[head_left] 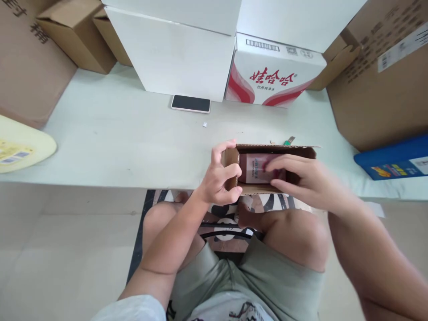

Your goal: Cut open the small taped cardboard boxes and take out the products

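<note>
A small open brown cardboard box (301, 151) lies at the near edge of the pale table (117, 142). Inside it is a maroon packet with a pale label (256, 167). My left hand (219, 176) grips the box's left end flap, fingers curled round it. My right hand (301, 178) reaches into the box, fingers pressed onto the maroon packet. My knees and grey-green shorts show below the table edge.
A black phone (191, 103) lies at the back centre. Behind it stand white cartons (174, 53), one with red print (270, 76). Brown cartons (384, 76) flank both sides. A blue box (394, 158) lies right, a yellow disc (20, 145) left, a green-handled tool (289, 141) behind the box.
</note>
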Demonstrator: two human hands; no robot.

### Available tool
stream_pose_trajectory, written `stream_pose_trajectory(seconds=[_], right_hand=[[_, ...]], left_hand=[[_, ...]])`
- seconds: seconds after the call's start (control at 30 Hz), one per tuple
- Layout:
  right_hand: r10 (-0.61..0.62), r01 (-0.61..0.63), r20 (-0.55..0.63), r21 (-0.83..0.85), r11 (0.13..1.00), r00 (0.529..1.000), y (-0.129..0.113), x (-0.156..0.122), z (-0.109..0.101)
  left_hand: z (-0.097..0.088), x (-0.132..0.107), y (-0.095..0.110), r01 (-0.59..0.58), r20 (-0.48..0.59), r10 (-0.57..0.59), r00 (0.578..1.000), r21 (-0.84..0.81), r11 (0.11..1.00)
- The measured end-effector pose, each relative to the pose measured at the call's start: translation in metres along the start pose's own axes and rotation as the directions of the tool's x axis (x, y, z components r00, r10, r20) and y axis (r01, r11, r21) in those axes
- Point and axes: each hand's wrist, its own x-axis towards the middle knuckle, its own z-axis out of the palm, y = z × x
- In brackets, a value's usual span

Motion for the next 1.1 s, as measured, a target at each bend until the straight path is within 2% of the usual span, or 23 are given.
stream_pose_trajectory(seconds=[0.03, 0.1, 0.17, 0.2, 0.27, 0.33, 0.5, 0.63, 0.83, 0.97, 1.1], right_hand=[[-0.005, 0.003, 0.118, 0.016, 1.000, 0.993, 0.003, 0.010, 0.000], [-0.008, 0.005, 0.328, 0.009, 1.000, 0.945, 0.009, 0.028, 0.002], [0.048, -0.003, 0.457, -0.097, 0.995, 0.888, 0.014, 0.040, 0.007], [0.093, -0.003, 0.482, -0.184, 0.983, 0.871, 0.016, 0.044, 0.010], [0.173, 0.021, 0.482, -0.370, 0.929, 0.859, 0.021, 0.048, 0.017], [0.195, 0.089, 0.493, -0.495, 0.864, 0.848, 0.026, 0.050, 0.023], [0.076, 0.316, 0.567, -0.560, 0.766, 0.821, 0.032, 0.054, 0.025], [0.024, 0.403, 0.588, -0.583, 0.705, 0.809, 0.033, 0.054, 0.025], [-0.006, 0.426, 0.606, -0.552, 0.717, 0.795, 0.039, 0.058, 0.024], [0.055, 0.383, 0.636, -0.528, 0.758, 0.770, 0.042, 0.066, 0.022], [0.095, 0.330, 0.629, -0.523, 0.786, 0.771, 0.039, 0.071, 0.023]], left_hand=[[-0.001, 0.000, 0.001, -0.002, 0.023, 0.002, 1.000, 0.005, 1.000], [-0.004, 0.001, 0.004, 0.000, 0.051, -0.001, 0.999, 0.010, 1.000], [-0.005, 0.002, 0.007, 0.001, 0.047, -0.001, 0.999, 0.008, 1.000], [-0.004, 0.003, 0.008, 0.001, 0.041, -0.001, 0.999, 0.005, 1.000], [-0.003, 0.003, 0.008, 0.001, 0.028, -0.001, 1.000, 0.000, 1.000], [-0.002, 0.003, 0.008, 0.006, 0.025, -0.006, 1.000, 0.001, 1.000], [0.000, 0.004, 0.007, 0.031, 0.027, -0.032, 0.999, 0.022, 0.999], [0.000, 0.005, 0.009, 0.023, 0.000, -0.023, 1.000, 0.016, 1.000], [0.001, 0.005, 0.007, 0.053, 0.006, -0.053, 0.999, 0.003, 0.999], [0.004, 0.004, 0.002, 0.045, -0.047, -0.046, 0.998, -0.027, 0.999], [0.005, 0.004, -0.001, 0.070, -0.053, -0.072, 0.996, -0.041, 0.997]])
